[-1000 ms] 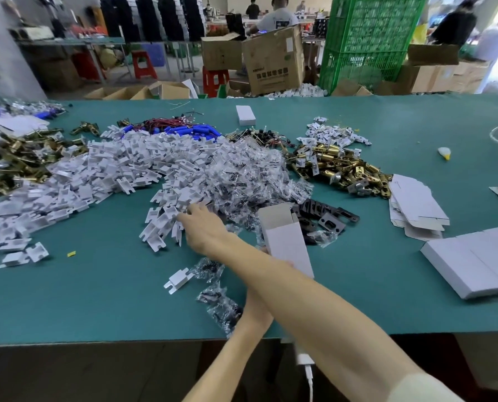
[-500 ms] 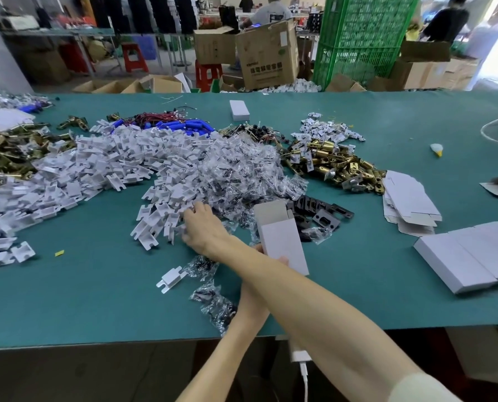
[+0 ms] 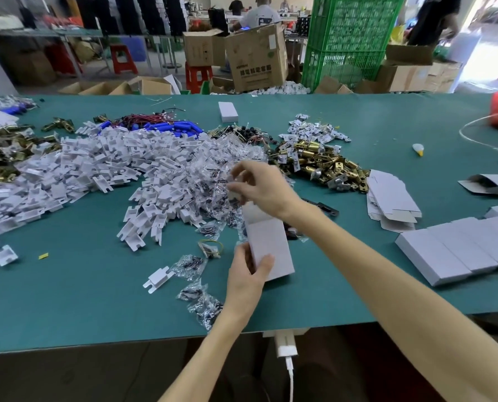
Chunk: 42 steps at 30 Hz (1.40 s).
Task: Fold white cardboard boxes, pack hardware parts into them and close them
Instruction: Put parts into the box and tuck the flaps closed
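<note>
Though carton [image 3: 256,59] lettering is illegible, left hand [image 3: 246,274] grips box [image 3: 271,245], right hand [image 3: 262,188] pinches part [image 3: 232,195].

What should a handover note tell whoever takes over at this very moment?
Left hand grips the lower end of the white box, top flap open.
Right hand pinches a small white part, blurred, above the box's open end.
Done: this box folded; closed boxes lined up at right.
Left: drop the part in, add remaining hardware, close the flap.
Flat blanks lie beside the brass pile.
</note>
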Motion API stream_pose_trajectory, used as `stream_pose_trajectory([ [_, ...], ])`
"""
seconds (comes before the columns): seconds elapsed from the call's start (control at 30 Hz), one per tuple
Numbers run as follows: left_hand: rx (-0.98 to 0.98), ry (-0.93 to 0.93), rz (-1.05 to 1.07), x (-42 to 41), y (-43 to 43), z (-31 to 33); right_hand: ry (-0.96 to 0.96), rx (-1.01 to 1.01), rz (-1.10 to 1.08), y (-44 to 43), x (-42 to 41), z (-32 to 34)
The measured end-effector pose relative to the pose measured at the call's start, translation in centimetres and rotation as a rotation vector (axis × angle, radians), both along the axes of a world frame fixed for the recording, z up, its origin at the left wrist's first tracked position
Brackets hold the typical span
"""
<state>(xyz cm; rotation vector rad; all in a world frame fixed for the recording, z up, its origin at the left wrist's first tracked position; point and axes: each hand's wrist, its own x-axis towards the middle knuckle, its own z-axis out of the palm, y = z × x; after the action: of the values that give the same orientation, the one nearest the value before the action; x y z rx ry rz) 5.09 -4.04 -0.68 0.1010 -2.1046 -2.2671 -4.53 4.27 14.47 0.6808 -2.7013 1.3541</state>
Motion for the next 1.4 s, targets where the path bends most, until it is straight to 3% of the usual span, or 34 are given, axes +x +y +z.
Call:
stream_pose_trajectory([
  [0.13,0.039,0.022,-0.030,-0.1,-0.3,-0.4,0.016,0.108,-0.014,4.4,1.1,2.0],
  [0.3,0.025,0.028,-0.045,-0.1,-0.4,-0.4,0.140,0.054,0.051,6.8,4.0,2.7],
  [0.5,0.021,0.040,-0.038,-0.1,-0.4,-0.5,0.147,0.420,-0.010,8.1,4.3,1.0],
  [0.8,0.037,0.030,-0.036,-0.2,-0.4,-0.5,0.152,0.587,0.018,7.9,3.9,0.2],
  [1.03,0.069,0.006,-0.036,-0.1,-0.2,-0.4,0.132,0.547,-0.037,8.5,2.9,-1.2],
  [1.2,0.129,-0.005,0.014,-0.2,-0.3,-0.6,0.047,0.351,-0.212,10.0,1.7,-3.1],
  [1.4,0.109,0.005,0.009,-0.3,-0.2,-0.7,-0.124,0.579,-0.305,11.6,0.1,-7.5],
])
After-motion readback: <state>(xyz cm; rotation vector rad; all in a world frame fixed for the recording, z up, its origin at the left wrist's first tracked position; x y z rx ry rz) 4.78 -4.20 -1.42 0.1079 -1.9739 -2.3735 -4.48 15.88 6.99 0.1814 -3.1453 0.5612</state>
